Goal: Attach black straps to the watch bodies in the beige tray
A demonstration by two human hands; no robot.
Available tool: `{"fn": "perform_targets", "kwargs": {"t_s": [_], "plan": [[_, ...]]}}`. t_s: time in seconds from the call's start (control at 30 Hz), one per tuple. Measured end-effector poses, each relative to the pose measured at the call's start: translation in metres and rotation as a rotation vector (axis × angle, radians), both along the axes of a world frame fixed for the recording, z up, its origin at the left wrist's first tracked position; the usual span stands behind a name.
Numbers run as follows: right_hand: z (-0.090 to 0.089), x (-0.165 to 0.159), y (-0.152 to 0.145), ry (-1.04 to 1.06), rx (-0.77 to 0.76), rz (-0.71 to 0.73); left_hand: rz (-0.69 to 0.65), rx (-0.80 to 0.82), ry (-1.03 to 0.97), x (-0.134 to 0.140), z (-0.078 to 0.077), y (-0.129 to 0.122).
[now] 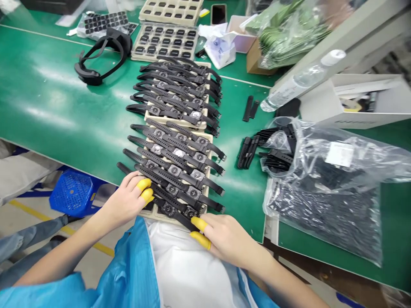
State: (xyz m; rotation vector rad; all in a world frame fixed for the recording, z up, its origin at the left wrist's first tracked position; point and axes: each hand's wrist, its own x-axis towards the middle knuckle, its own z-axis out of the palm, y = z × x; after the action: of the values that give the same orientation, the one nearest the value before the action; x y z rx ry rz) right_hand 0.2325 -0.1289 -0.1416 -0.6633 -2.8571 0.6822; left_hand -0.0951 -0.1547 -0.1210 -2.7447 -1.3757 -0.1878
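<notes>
Two beige trays (209,137) lie end to end on the green table (58,107), loaded with several black smartwatches (175,171) laid face down with their straps out. My left hand (128,201), with yellow finger cots, rests on the near tray's left edge and touches the nearest watch straps. At the tray's near right corner my right hand (224,237), also in yellow cots, has its fingertips on the closest watch (189,214). Whether either hand grips anything cannot be told.
A clear bag of black straps (327,192) lies to the right, with loose straps (248,149) beside it. At the far end are trays of watch bodies (167,40), a black headset (102,55), a phone (218,13), boxes and a water bottle (302,79). A blue stool (72,192) stands below left.
</notes>
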Motion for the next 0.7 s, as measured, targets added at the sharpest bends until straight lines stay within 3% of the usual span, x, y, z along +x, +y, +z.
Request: {"fn": "perform_targets", "kwargs": {"t_s": [0.1,0.23,0.33,0.5,0.7], "plan": [[0.003,0.019,0.036,0.015,-0.032,-0.202,0.021,0.012,-0.037,-0.004,0.003,-0.016],[-0.004,0.051,0.106,-0.226,0.032,-0.814,0.007,-0.008,0.093,-0.006,-0.004,-0.039],[-0.010,0.062,0.154,-0.407,0.047,-1.109,0.041,-0.028,0.226,-0.007,-0.016,-0.051],[-0.023,0.052,0.198,-0.453,-0.035,-1.213,0.102,-0.060,0.248,-0.008,-0.021,-0.049],[-0.050,0.056,0.205,-0.285,-0.088,-1.256,0.113,-0.103,0.218,-0.014,-0.027,-0.045]]}}
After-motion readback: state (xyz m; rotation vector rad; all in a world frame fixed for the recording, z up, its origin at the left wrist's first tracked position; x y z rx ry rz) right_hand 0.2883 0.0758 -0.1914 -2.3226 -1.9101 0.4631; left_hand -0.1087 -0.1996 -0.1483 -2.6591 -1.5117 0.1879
